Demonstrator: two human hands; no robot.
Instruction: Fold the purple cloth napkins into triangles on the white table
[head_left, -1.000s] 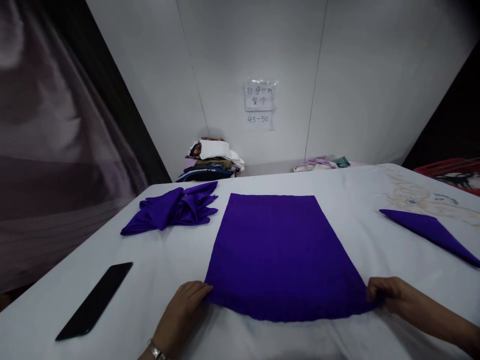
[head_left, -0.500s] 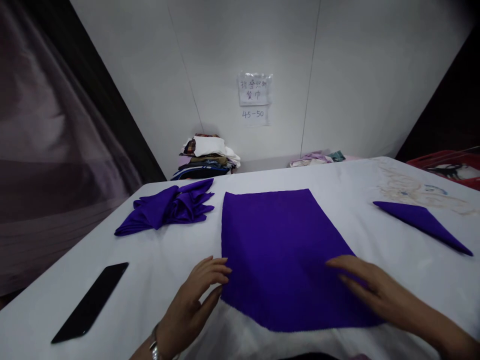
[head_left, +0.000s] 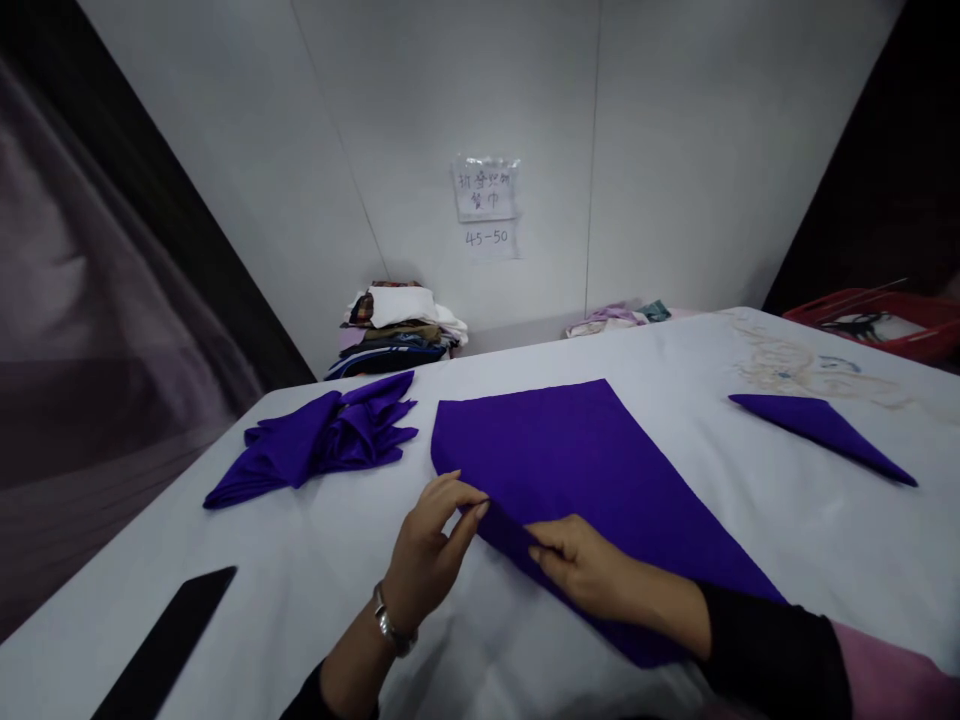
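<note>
A purple cloth napkin lies spread on the white table in front of me. My left hand pinches its near left corner, fingers closed on the fabric. My right hand reaches across and grips the same lifted corner strip just to the right. The corner is raised and folded slightly over the cloth. A silver bracelet sits on my left wrist.
A pile of folded purple napkins lies at the left. One folded purple triangle lies at the right. A black phone rests near the left front edge. Stacked clothes sit by the wall, a red basket far right.
My right hand has crossed from the napkin's near right side to its near left corner. Both hands now hold that corner, which has lifted. The view has shifted rightward.
</note>
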